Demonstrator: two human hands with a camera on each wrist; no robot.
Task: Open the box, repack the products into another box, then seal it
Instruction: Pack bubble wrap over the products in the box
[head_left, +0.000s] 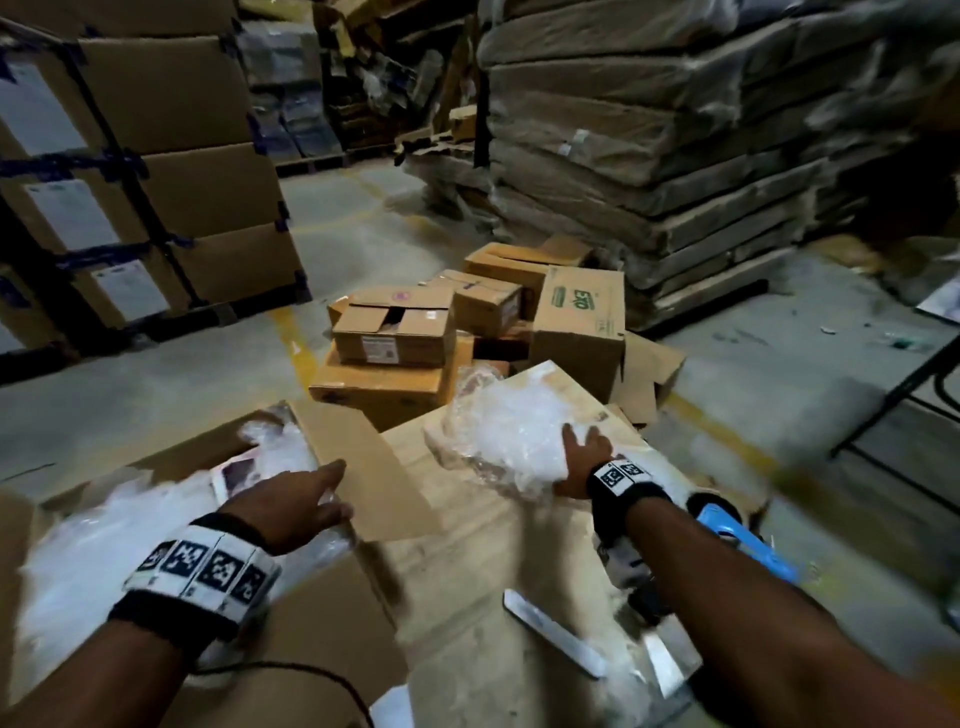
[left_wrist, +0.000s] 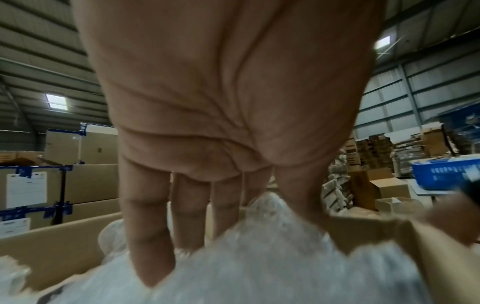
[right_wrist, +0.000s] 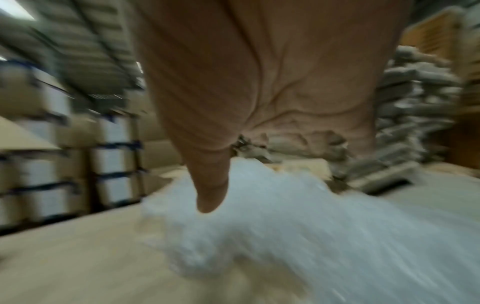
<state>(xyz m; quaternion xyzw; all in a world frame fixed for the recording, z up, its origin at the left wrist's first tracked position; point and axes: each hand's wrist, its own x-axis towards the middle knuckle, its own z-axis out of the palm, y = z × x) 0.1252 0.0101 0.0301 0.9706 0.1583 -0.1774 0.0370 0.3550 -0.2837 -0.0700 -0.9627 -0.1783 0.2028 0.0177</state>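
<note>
Now repacking | left hand (head_left: 291, 501) reaching flat over open box (head_left: 332, 441) | right hand (head_left: 584, 457) gripping bubble-wrapped product (head_left: 511, 431) beside box | support underneath, wrap's slippery

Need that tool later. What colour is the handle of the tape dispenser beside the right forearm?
Bright blue: the tape dispenser shows best in the head view.
</note>
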